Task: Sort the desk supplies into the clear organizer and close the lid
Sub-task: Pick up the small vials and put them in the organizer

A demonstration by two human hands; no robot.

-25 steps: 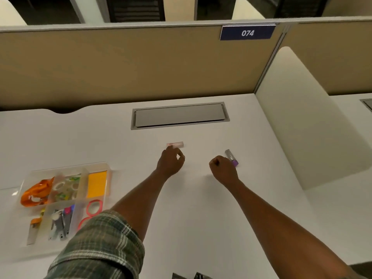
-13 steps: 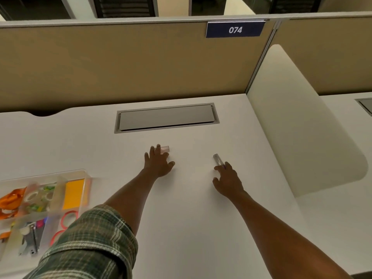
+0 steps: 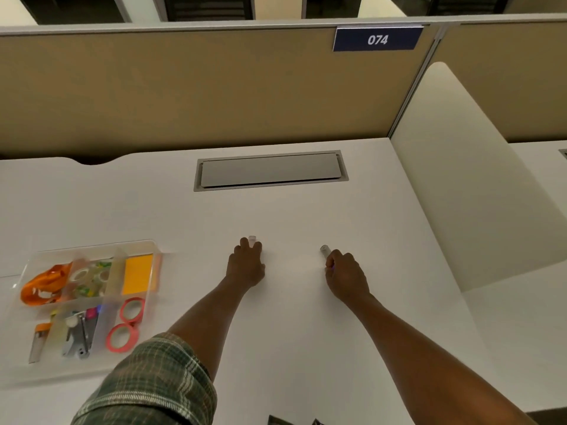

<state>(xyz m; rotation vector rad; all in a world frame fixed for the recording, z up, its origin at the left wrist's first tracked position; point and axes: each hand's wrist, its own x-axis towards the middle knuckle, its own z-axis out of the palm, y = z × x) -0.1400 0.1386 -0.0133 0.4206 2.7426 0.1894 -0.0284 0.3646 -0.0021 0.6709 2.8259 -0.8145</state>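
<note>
The clear organizer [image 3: 155, 247] lies open at the left of the white desk [image 3: 294, 332], holding an orange strap, tape rolls, an orange pad, pink tape rings and a stapler. At the desk's middle my left hand [image 3: 247, 265] curls its fingers over a small clear pinkish item [image 3: 252, 238], only its far end showing. To the right, my right hand [image 3: 345, 273] grips a small clear tube with a purple end [image 3: 324, 249], whose clear tip pokes out past the fingers.
A grey cable hatch [image 3: 270, 170] is set into the desk behind the hands. A tan partition [image 3: 184, 93] with a blue "074" sign [image 3: 378, 39] closes the back. A cream side divider [image 3: 466, 185] stands at the right.
Both hands went from reaching with spread fingers to curling round the two small items. The view shifted, so the organizer now shows further right.
</note>
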